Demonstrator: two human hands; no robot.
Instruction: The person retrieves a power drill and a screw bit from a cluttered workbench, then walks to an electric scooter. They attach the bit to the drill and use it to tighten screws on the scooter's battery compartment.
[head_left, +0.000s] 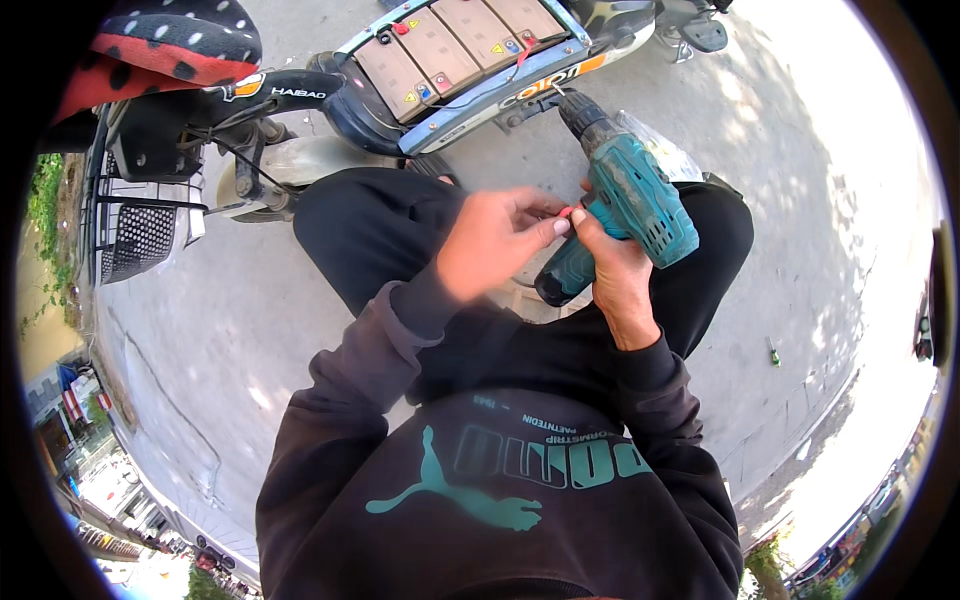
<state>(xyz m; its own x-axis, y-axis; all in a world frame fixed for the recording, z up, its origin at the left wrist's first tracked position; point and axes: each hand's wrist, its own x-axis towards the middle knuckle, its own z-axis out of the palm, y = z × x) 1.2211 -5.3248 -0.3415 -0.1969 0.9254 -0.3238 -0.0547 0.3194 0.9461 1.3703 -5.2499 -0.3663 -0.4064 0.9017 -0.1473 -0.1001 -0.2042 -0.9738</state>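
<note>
A teal and black cordless drill (640, 195) rests in my right hand (622, 275), its chuck pointing up and left toward the scooter. The right fingers wrap the handle, partly hidden behind it. My left hand (490, 240) comes in from the left, thumb and fingertips pinched on a small red piece (567, 213) beside the right thumb. That piece is too small to name and mostly covered by the fingertips. Beyond my hands, several brown battery blocks (465, 40) sit in the open footboard of an electric scooter, with red and dark wires on top.
Left of my knees stand the scooter's front wheel (240, 190) and a basket (150, 240), below a red and black dotted cover (185, 50). A clear plastic bag (662, 145) shows behind the drill. One small green-handled tool (774, 353) lies on the concrete to the right.
</note>
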